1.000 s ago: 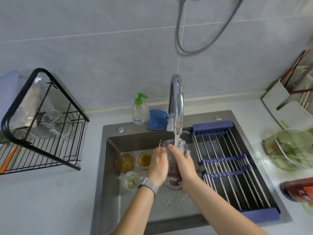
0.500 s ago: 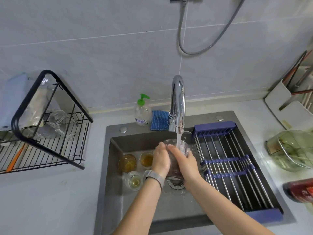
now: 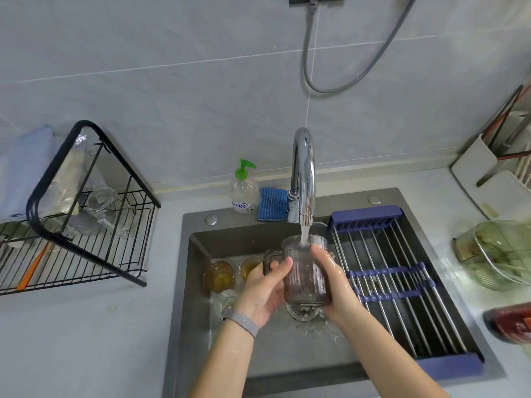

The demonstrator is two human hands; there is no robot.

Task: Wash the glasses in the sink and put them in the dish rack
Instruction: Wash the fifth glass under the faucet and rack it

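Table: pale grey table (image 3: 86,340), matt, running along the tiled wall.
Centre: dark grey recessed sink (image 3: 431,202).
Left: black wire dish rack (image 3: 94,248).
Behind sink: clear soap bottle with green pump (image 3: 244,193), blue ribbed cloth (image 3: 271,204) just beside it.
Right: clear green-tinted lidded container (image 3: 500,254).

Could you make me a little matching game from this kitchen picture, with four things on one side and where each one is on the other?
Things:
1. ribbed glass mug
2. soap bottle
3. amber glasses
4. clear mug

Places:
A. in the black dish rack
B. on the sink ledge, beside the blue cloth
C. under the running faucet, held by both hands
D. on the sink floor, left side

Pairs: 1-C, 2-B, 3-D, 4-A
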